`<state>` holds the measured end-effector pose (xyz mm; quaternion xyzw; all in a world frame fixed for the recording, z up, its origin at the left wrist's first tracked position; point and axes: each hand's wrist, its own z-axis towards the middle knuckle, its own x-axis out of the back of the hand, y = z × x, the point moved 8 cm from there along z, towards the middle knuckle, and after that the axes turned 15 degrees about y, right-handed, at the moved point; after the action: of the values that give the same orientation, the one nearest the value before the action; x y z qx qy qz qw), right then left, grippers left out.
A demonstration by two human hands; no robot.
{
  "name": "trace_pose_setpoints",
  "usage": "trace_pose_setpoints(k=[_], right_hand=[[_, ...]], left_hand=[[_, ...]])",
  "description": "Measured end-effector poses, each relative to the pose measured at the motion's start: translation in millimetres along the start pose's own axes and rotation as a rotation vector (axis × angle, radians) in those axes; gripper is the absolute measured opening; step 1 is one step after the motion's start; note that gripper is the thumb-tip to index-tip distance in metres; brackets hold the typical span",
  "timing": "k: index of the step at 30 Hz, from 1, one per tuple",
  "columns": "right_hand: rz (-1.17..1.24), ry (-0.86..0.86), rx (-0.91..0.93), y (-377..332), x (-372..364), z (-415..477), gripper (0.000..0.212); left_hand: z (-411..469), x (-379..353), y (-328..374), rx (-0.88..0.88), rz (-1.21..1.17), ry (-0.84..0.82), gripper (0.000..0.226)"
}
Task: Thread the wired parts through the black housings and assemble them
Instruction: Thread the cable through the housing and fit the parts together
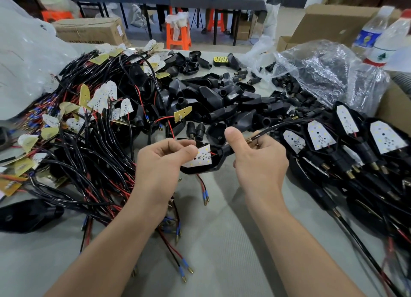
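My left hand [163, 163] pinches a white LED board [201, 156] that lies inside a black housing [206, 168] held between both hands. Red and black leads run from the board into the housing's neck. My right hand [259, 159] grips that neck and a black sheathed cable [287, 123] with a brass tip, thumb raised. The cable arcs away to the upper right. A red and black lead pair with blue-sleeved brass terminals [205, 197] hangs below the housing.
A tangle of wired LED boards [89, 127] covers the left. Loose black housings [222, 101] pile up in the middle. Assembled units [355, 141] lie in rows at the right. A plastic bag [329, 70], bottles [384, 41] and cardboard boxes stand behind.
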<state>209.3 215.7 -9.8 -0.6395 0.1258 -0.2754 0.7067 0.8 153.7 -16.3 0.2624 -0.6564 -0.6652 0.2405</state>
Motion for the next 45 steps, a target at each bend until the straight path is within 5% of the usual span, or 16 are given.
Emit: trace_pose_setpoints(k=[4, 9, 12, 17, 21, 24, 28, 38, 45], right_hand=[[0.024, -0.026, -0.094, 6, -4, -1, 0.062], [0.196, -0.155, -0.204, 8, -17, -8, 0.052], [0.234, -0.190, -0.179, 3, -18, -10, 0.051], [0.134, 0.199, 0.270, -34, 30, -6, 0.022], [-0.162, -0.078, 0.858, -68, 10, -25, 0.019], [-0.208, -0.315, 0.857, -62, -9, -31, 0.026], [-0.131, -0.296, 0.937, -67, -12, -44, 0.025], [-0.155, -0.374, 1.087, -117, -29, -74, 0.026], [-0.516, -0.504, 1.479, -172, -34, -100, 0.030]], left_hand=[[2, -3, -12, 0.018, 0.155, 0.033, 0.020], [-9, -21, -14, 0.115, 0.050, -0.203, 0.028], [-4, -12, -6, 0.033, 0.044, -0.099, 0.028], [3, -3, -7, 0.048, 0.038, -0.044, 0.029], [4, 1, -6, 0.048, 0.016, -0.022, 0.026], [5, 2, -9, 0.209, -0.145, -0.020, 0.033], [5, 1, -10, 0.395, -0.430, -0.090, 0.037], [16, 3, 1, 0.417, -0.713, -0.168, 0.026], [12, -4, 3, 0.417, -0.777, -0.255, 0.027]])
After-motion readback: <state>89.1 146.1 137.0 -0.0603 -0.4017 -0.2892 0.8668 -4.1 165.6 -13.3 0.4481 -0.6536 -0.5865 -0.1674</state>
